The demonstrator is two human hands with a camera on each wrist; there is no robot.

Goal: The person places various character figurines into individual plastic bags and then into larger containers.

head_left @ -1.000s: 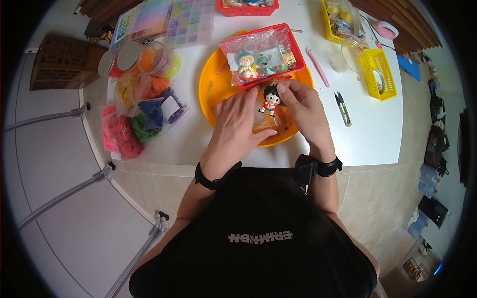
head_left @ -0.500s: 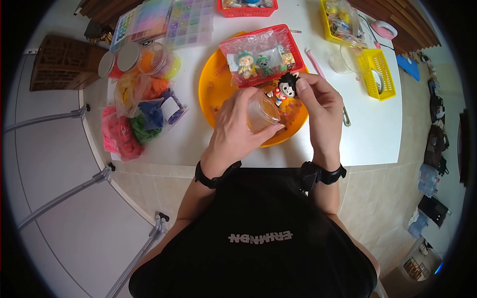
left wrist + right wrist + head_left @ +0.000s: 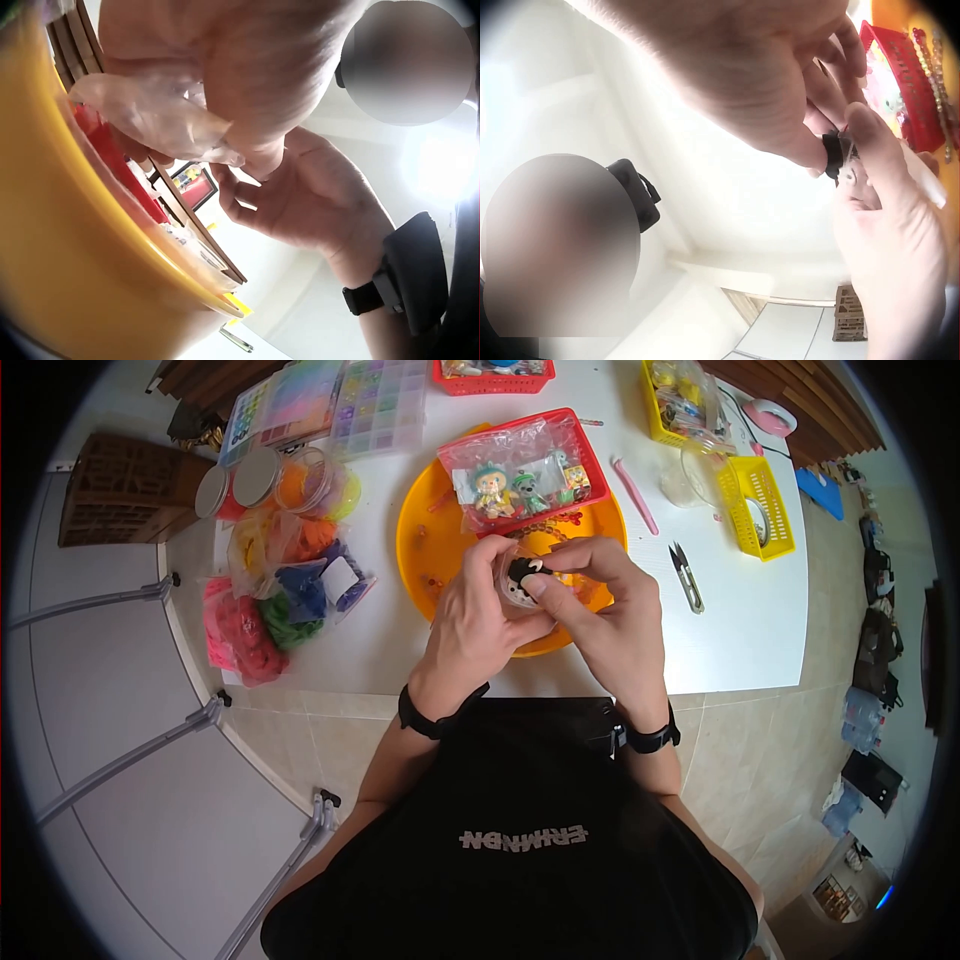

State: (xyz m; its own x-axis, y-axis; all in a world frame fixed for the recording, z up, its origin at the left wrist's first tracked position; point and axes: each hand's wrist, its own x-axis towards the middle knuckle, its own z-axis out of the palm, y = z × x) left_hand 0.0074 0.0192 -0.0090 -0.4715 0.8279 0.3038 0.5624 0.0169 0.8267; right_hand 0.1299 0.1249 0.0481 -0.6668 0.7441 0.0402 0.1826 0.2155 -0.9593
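Note:
In the head view a small black-haired figurine (image 3: 520, 568) sits at the mouth of a clear plastic cup (image 3: 142, 112), its head at the rim and its body hidden. My left hand (image 3: 465, 620) curls round the cup. With thumb and forefinger, my right hand (image 3: 615, 610) pinches the figurine by its black hair, which also shows in the right wrist view. Both hands are over a round orange tray (image 3: 412, 550) that bears scattered beads. A red basket (image 3: 598, 485) with bagged figurines (image 3: 490, 495) rests on the tray's far side.
Bags of coloured material (image 3: 245, 630) and lidded jars (image 3: 255, 475) stand at left, bead boxes (image 3: 375, 410) behind them. At right lie a pink pen-like tool (image 3: 637, 495), thread snips (image 3: 687, 578), a clear cup (image 3: 695, 480) and a yellow basket (image 3: 760, 510).
My right hand first drew the figurine up and right, away from the cup. It has since moved back left, bringing the figurine to the cup's mouth. The left hand keeps holding the cup.

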